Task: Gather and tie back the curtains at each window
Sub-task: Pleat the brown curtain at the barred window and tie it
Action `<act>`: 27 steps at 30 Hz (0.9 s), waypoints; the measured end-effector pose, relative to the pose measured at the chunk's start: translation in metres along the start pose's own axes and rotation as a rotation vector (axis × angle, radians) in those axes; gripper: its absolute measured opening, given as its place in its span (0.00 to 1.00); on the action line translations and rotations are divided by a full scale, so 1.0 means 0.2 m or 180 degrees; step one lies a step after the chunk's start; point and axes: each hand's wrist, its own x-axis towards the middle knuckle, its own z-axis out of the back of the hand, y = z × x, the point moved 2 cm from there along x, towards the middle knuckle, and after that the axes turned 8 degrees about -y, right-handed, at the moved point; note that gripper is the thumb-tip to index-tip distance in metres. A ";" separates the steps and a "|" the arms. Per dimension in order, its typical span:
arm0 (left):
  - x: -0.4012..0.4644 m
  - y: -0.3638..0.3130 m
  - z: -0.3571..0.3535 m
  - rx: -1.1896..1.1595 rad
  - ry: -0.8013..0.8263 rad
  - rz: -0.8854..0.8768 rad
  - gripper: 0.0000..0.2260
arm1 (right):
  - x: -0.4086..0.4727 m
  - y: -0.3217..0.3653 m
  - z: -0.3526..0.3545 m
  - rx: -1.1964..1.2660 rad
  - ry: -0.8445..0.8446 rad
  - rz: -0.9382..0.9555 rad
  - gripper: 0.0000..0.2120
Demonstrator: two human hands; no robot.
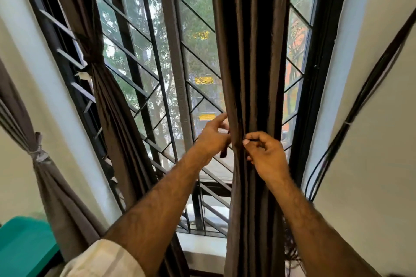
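Note:
A dark brown curtain (252,51) hangs gathered into a narrow bunch at the right side of the window. My left hand (212,137) grips its left edge, with a short dark strip of tie (224,152) dangling under the fingers. My right hand (265,153) pinches the front of the same bunch at the same height, fingers curled. The tie's path round the curtain is hidden. A second brown curtain (108,101) at the window's left is cinched with a tie (93,60). A third curtain (51,182) at far left is knotted with a grey tie (39,153).
The window has a black frame and a diagonal metal grille (162,87), with trees outside. Black cables (351,117) run down the white wall at right. A teal object (24,247) sits at the lower left. A pale sill (202,247) lies below the window.

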 end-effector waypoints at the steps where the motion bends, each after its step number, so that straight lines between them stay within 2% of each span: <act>1: 0.00 -0.02 0.00 -0.0033 0.0203 -0.0037 0.19 | 0.01 0.00 0.01 0.0029 0.0027 -0.0008 0.07; 3: 0.01 -0.03 0.01 -0.0193 0.0651 -0.0058 0.17 | 0.01 0.02 0.03 0.0083 0.0158 -0.0101 0.06; 4: 0.03 -0.01 0.03 -0.0176 0.0677 -0.0139 0.14 | 0.01 0.02 0.03 0.0067 0.0117 -0.0147 0.06; 6: 0.06 0.01 0.06 0.0032 0.0307 -0.0398 0.07 | 0.00 0.02 0.05 -0.0157 -0.0438 0.0038 0.08; 8: 0.06 0.05 0.10 0.0357 -0.0366 -0.0558 0.11 | -0.05 0.07 0.08 -0.0325 -0.1106 0.0432 0.05; 9: 0.05 0.07 0.12 0.0444 -0.0589 -0.0647 0.13 | -0.10 0.10 0.07 -0.0311 -0.1245 0.0635 0.06; 12: 0.00 0.09 0.18 0.0482 -0.0529 -0.0980 0.10 | -0.22 0.16 -0.01 -0.0632 -0.0915 0.1310 0.17; 13: -0.03 0.09 0.21 0.0489 -0.0452 -0.1068 0.09 | -0.24 0.15 -0.05 -0.0910 -0.0794 0.1564 0.17; 15: -0.06 0.07 0.27 0.0540 -0.0370 -0.1244 0.09 | -0.24 0.12 -0.11 -0.1225 -0.0990 0.1896 0.11; 16: -0.08 0.06 0.29 0.0603 -0.0356 -0.1340 0.09 | -0.23 0.10 -0.12 -0.1180 -0.1256 0.1833 0.08; 18: -0.10 0.04 0.36 0.0872 -0.0290 -0.1527 0.11 | -0.23 0.06 -0.15 -0.0910 -0.1718 0.1336 0.09; 20: -0.12 0.05 0.42 0.1212 -0.0236 -0.1727 0.12 | -0.28 0.04 -0.21 -0.0865 -0.1669 0.1207 0.11; 24: -0.24 -0.01 0.50 0.1317 -0.0593 -0.1810 0.02 | -0.44 0.08 -0.37 -0.1429 -0.1271 0.1984 0.06; 27: -0.30 -0.02 0.53 0.1277 -0.0654 -0.1997 0.02 | -0.49 0.11 -0.45 -0.1741 -0.1276 0.2259 0.06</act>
